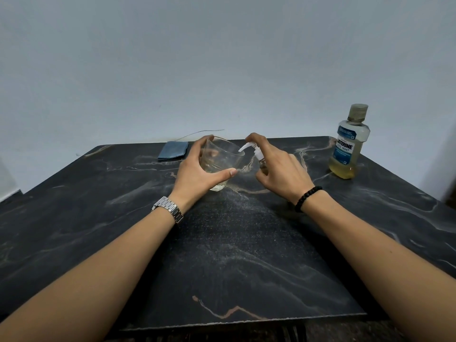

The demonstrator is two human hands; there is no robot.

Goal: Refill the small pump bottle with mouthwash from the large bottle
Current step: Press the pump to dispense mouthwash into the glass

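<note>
Dark marbled counter (pixel 222 255) against a pale wall. Large Listerine mouthwash bottle (pixel 350 141) stands upright near the far right corner, capped, yellowish liquid low in it, well apart from both hands. Left hand (pixel 197 174) wraps a clear glass tumbler (pixel 220 159) mid-counter toward the far edge, fingers and thumb curled round it, glass tilted toward the right. Right hand (pixel 283 169) grips the small pump bottle (pixel 256 154) just beside the glass, forefinger on the white pump head, nozzle over the glass rim. Folded blue cloth (pixel 173 149) lies at far edge. Metal watch (pixel 169 209) on left wrist, black bead bracelet (pixel 307 197) on right.
</note>
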